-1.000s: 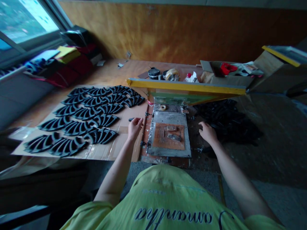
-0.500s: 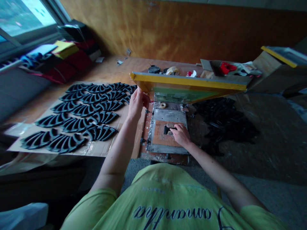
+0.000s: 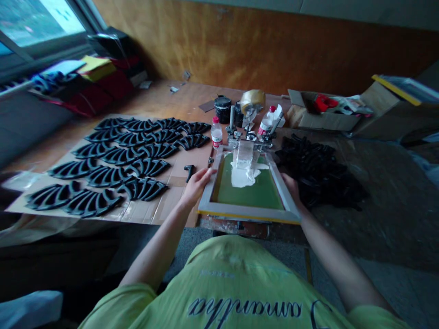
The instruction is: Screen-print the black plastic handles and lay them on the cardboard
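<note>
A silk-screen frame (image 3: 206, 201) lies low in front of me, its green mesh (image 3: 226, 187) partly covered with white ink (image 3: 243, 177). A pale squeegee or scraper (image 3: 244, 154) stands on the ink near the far end. My left hand (image 3: 197, 185) grips the frame's left side, and my right hand (image 3: 292, 186) holds its right side, with the fingers partly hidden. Close beyond my left hand, a small black bracket-like piece (image 3: 188, 172) rests on cardboard. The base plate under the screen is hidden, as is anything on it.
Rows of black fan-shaped parts (image 3: 123, 155) cover the cardboard (image 3: 178, 192) to the left. A heap of black pieces (image 3: 315, 169) lies at the right. Behind the screen stand bottles (image 3: 216, 133), a black tub (image 3: 222, 109), a tape roll (image 3: 253, 100) and an open carton (image 3: 322, 119).
The raised screen has come down over the base plate. My right hand has left the black piece on the plate and moved to the frame's right side; my left hand has come down with the frame.
</note>
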Demonstrator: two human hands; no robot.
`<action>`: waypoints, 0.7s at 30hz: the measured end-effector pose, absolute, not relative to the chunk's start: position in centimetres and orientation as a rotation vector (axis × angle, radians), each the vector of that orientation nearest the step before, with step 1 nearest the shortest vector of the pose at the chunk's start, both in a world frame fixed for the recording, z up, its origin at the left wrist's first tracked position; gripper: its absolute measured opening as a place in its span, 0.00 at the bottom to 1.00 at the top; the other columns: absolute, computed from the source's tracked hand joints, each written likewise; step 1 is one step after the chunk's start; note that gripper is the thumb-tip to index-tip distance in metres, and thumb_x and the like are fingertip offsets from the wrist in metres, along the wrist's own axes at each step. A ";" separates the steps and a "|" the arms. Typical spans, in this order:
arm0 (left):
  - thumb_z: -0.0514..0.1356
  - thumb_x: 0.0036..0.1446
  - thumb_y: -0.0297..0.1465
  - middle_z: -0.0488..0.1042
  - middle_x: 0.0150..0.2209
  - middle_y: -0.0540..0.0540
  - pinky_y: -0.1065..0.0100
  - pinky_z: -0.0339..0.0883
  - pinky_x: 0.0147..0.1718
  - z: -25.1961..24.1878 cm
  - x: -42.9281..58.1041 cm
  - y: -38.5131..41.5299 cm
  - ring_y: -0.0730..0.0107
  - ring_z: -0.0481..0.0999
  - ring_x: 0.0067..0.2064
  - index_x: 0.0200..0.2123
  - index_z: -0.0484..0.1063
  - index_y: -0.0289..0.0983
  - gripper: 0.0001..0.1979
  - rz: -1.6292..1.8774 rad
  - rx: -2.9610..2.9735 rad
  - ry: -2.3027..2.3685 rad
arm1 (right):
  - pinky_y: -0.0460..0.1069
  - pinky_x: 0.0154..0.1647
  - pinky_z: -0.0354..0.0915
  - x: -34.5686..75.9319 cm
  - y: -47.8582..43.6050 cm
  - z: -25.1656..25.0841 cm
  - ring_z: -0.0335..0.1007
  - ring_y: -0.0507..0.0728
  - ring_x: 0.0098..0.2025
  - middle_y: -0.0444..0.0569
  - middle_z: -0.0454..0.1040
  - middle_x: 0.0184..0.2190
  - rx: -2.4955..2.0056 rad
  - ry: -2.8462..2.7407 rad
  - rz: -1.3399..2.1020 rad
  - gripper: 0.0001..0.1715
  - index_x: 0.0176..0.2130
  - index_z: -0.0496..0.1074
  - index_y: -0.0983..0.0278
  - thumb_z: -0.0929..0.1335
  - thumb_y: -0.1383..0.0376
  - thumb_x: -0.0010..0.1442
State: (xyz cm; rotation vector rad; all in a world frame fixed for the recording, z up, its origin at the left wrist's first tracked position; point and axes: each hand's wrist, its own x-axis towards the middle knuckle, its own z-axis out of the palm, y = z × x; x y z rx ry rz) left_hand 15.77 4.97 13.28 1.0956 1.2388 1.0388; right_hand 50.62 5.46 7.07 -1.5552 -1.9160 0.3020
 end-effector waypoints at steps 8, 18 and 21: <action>0.65 0.51 0.43 0.72 0.25 0.54 0.74 0.61 0.26 3.3 15.6 3.2 0.74 0.70 0.25 0.66 0.61 0.39 0.40 0.850 1.141 1.438 | 0.61 0.59 0.61 42.4 11.5 12.0 0.61 0.68 0.58 0.60 0.68 0.55 -1.520 -2.277 0.071 0.30 0.55 0.69 0.67 0.76 0.64 0.55; 0.65 0.53 0.43 0.71 0.26 0.53 0.74 0.61 0.26 0.9 15.0 3.6 0.74 0.69 0.26 0.62 0.66 0.40 0.34 0.833 1.173 1.489 | 0.53 0.44 0.58 42.3 5.8 9.0 0.66 0.60 0.43 0.53 0.75 0.34 -1.164 -2.744 0.133 0.11 0.36 0.75 0.65 0.65 0.76 0.58; 0.64 0.54 0.43 0.72 0.26 0.53 0.74 0.60 0.25 0.6 15.0 3.5 0.74 0.69 0.25 0.62 0.66 0.40 0.34 0.842 1.184 1.487 | 0.52 0.43 0.57 43.0 5.4 9.8 0.66 0.59 0.42 0.51 0.75 0.34 -0.997 -2.829 0.239 0.12 0.35 0.75 0.64 0.66 0.77 0.53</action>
